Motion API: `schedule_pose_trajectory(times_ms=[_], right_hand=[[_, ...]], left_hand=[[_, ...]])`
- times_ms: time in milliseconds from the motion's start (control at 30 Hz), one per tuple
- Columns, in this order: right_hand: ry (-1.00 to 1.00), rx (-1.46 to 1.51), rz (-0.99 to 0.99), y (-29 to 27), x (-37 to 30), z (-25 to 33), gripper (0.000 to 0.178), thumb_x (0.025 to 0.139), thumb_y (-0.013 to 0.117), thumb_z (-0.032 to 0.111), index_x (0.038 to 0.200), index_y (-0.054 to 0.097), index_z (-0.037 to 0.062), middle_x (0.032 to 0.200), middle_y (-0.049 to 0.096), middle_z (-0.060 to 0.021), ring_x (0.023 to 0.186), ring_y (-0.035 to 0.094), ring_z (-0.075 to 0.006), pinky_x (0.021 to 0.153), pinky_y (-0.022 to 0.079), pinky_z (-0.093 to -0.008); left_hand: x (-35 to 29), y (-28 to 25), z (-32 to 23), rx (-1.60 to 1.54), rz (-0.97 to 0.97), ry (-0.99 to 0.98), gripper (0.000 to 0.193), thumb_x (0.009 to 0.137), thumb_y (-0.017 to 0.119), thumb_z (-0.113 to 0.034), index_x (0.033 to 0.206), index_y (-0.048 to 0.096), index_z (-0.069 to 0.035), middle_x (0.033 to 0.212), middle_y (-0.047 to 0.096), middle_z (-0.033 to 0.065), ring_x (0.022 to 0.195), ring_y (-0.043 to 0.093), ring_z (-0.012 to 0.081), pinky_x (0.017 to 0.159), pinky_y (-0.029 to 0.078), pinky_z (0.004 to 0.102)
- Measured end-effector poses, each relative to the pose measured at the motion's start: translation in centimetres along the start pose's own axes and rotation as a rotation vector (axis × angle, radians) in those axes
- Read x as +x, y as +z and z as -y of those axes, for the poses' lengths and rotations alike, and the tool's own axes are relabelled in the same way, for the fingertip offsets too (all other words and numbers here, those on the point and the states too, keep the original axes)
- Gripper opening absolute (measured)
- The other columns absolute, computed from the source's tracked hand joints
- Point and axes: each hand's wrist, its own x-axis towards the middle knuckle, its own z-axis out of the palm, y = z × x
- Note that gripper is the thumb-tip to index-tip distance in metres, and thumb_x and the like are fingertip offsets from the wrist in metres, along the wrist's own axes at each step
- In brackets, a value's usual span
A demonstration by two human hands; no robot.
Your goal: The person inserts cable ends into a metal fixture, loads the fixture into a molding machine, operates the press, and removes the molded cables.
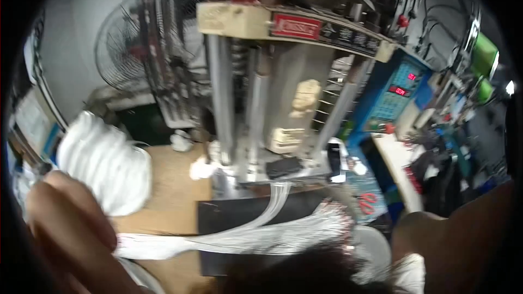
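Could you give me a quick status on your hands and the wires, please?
Left hand grips white wire bundle at one end. Right hand out of view. Bundle lies across black mat before press machine.

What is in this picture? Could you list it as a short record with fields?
Place: cluttered workshop bench
Left hand: blurred, grips the white end of a long bundle of thin clear-and-white wires
Right hand: not clearly seen
Wire tips: reddish, fanned out to the right
Under the bundle: flat black mat on a brown wooden bench
Behind: tall grey metal press machine, round wire-caged fan
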Motion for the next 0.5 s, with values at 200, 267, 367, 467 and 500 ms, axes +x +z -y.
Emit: schedule_pose_trajectory(times_ms=[200,267,367,467,500], right_hand=[[0.008,-0.108,0.037,-0.2,-0.5,2.9,0.041,0.089,0.065,0.027,0.120,0.059,0.0004,0.122,0.055,-0.0184,0.103,0.059,-0.0293,0.092,0.047,-0.0423],[0.024,-0.102,0.027,0.8,-0.1,2.2,0.041,0.089,0.065,0.026,0.120,0.059,0.0004,0.122,0.055,-0.0185,0.103,0.060,-0.0293,0.092,0.047,-0.0422],[0.039,-0.081,0.020,-0.4,-0.6,2.1,0.041,0.089,0.065,0.026,0.120,0.059,0.0004,0.122,0.055,-0.0185,0.103,0.060,-0.0293,0.092,0.047,-0.0421],[0.027,-0.062,0.015,-2.8,-2.1,2.3,0.041,0.089,0.065,0.026,0.120,0.059,0.0004,0.122,0.055,-0.0185,0.103,0.060,-0.0294,0.092,0.047,-0.0420],[0.030,-0.060,0.013,-3.2,-2.1,2.3,0.041,0.089,0.065,0.025,0.120,0.059,0.0003,0.122,0.055,-0.0185,0.103,0.060,-0.0294,0.092,0.047,-0.0420]], left_hand=[[-2.5,3.8,0.7,-0.211,-0.130,-0.119,0.037,0.084,0.073,-0.035,0.108,0.063,-0.009,0.114,0.059,0.0100,0.091,0.058,0.0291,0.075,0.050,0.0494],[-2.5,4.0,0.2,-0.258,-0.129,-0.163,0.036,0.084,0.072,-0.035,0.108,0.063,-0.009,0.114,0.059,0.0099,0.092,0.058,0.0293,0.076,0.050,0.0495],[-2.2,4.1,-0.9,-0.311,-0.133,-0.237,0.035,0.085,0.072,-0.035,0.108,0.063,-0.011,0.115,0.059,0.0098,0.094,0.058,0.0296,0.076,0.050,0.0497],[-2.2,4.4,-1.9,-0.350,-0.157,-0.296,0.033,0.085,0.071,-0.035,0.108,0.064,-0.012,0.116,0.059,0.0096,0.095,0.058,0.0300,0.077,0.050,0.0498],[-2.3,4.5,-2.1,-0.371,-0.163,-0.318,0.033,0.086,0.071,-0.035,0.108,0.064,-0.012,0.116,0.059,0.0096,0.095,0.057,0.0301,0.078,0.050,0.0499]])
